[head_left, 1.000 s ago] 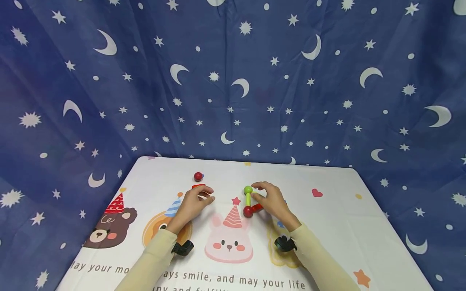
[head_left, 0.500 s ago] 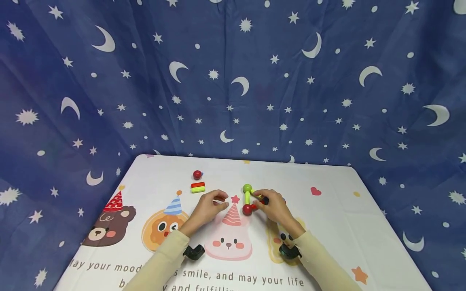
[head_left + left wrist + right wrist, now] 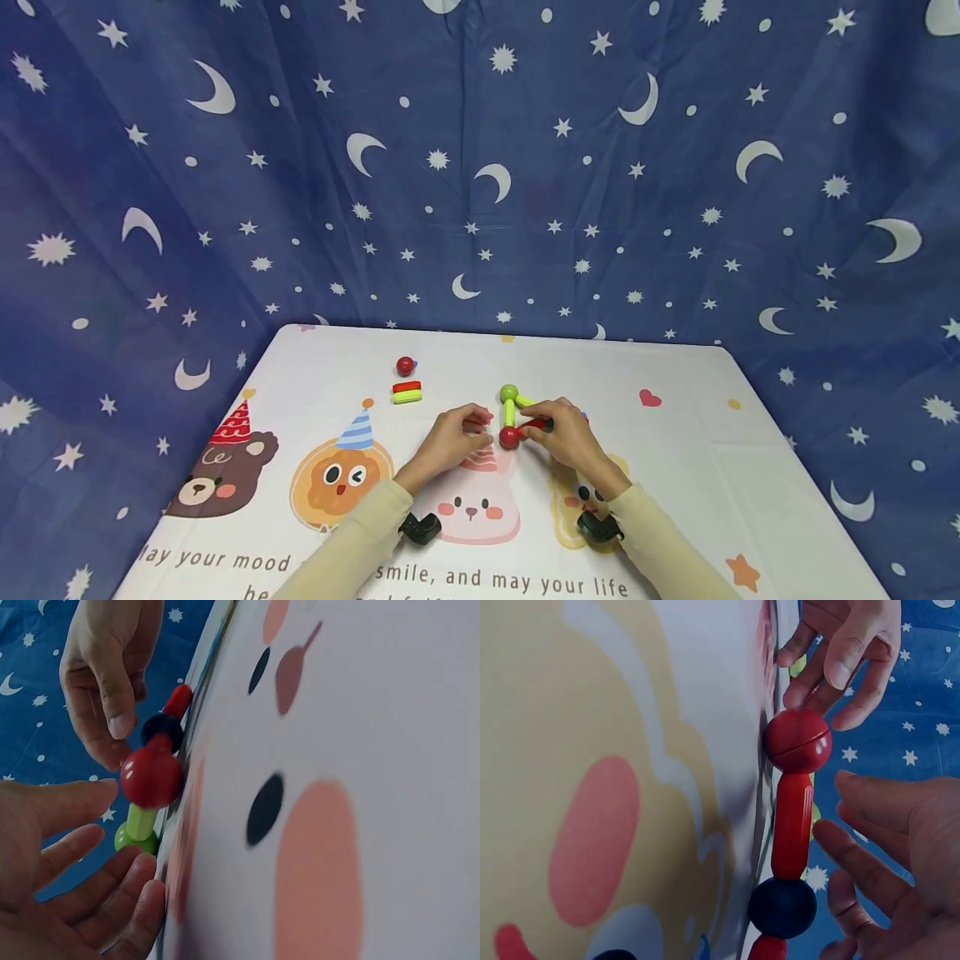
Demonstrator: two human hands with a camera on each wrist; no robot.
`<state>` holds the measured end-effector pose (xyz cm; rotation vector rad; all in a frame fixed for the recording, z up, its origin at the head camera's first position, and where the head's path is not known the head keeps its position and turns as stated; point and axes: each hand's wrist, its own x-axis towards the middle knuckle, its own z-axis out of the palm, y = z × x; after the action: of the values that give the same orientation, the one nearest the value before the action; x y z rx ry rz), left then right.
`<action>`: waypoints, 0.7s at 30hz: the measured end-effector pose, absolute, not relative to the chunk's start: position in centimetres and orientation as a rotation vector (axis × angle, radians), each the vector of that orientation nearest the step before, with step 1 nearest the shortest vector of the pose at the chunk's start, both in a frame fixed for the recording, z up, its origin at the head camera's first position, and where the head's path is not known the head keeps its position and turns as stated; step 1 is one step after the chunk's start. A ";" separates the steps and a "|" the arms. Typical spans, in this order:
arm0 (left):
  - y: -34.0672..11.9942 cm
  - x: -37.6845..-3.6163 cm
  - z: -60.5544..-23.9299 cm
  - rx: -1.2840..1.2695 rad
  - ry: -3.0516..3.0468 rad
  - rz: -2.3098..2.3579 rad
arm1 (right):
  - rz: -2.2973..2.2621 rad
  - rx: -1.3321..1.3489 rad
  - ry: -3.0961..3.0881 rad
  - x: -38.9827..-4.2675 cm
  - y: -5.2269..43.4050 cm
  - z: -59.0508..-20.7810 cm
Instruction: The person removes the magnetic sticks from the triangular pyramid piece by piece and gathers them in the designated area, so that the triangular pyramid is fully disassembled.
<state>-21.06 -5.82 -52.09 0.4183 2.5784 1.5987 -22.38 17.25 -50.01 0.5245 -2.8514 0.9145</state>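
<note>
A printed bear (image 3: 225,471) sits by the table's (image 3: 690,433) left edge, and right of it a printed orange face (image 3: 341,479) in a striped hat. Farther back, near the far edge and nearer the left corner than the right, lies a loose ball (image 3: 405,367), red, with a blue bit (image 3: 416,364) peeping out behind it. In front of that, a loose red stick (image 3: 407,387) and a loose green stick (image 3: 407,397) lie side by side.

Next comes the left hand (image 3: 450,439), over the printed rabbit (image 3: 472,512) — fingers loosely bent and spread, thumb well apart, nothing held. Its fingertips are just beside the linked piece; whether any touch, I cannot tell.

The linked piece lies on the table between the two hands, closer to the far edge than to the near one. A green ball (image 3: 509,392) is at its far end; from it a short green stick (image 3: 509,413) runs nearward to a red ball (image 3: 510,437), and a second green stick (image 3: 527,402) slants right. From the red ball a red stick (image 3: 792,825) leads to a dark blue ball (image 3: 783,908), with more red beyond.

The right hand (image 3: 567,432) hovers over that red side — fingers loosely curved and parted, gripping nothing; contact is unclear. A printed heart (image 3: 650,398) lies farther right.
</note>
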 end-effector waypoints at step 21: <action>-3.4 -21.5 -53.0 0.413 2.611 1.509 | 0.694 0.653 -2.822 -23.1 17.5 -50.4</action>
<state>-21.47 -3.45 -53.03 0.4128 2.6114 1.5092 -23.10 17.45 -50.39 0.6533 -2.8217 0.6938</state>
